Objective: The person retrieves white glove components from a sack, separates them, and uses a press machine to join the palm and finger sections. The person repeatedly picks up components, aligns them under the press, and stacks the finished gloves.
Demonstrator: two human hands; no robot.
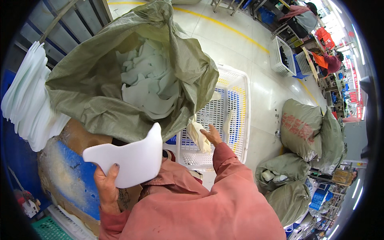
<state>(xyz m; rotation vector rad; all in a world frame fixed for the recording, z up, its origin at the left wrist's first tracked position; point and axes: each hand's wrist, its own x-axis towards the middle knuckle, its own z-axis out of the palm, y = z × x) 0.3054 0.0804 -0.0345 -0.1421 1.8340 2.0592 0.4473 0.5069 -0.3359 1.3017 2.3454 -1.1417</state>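
My left hand [107,184] grips a white curved foam piece [130,158] by its lower edge, thumb on top and the other fingers mostly behind it. My right hand [213,135] is over a white plastic basket [245,120], its fingers apart. Its fingertips are at a small stack of cream-coloured cut pieces [196,134] in that basket; whether they touch it I cannot tell. Left of the basket, a large green woven sack [92,88] gapes wide, with many pale foam cutouts [150,90] inside.
At the far left stands a tall stack of white foam sheets [26,96] by a blue, dust-covered surface [74,172]. Filled woven sacks [302,128] stand on the floor to the right. Farther off, people sit at work near a white crate [283,58].
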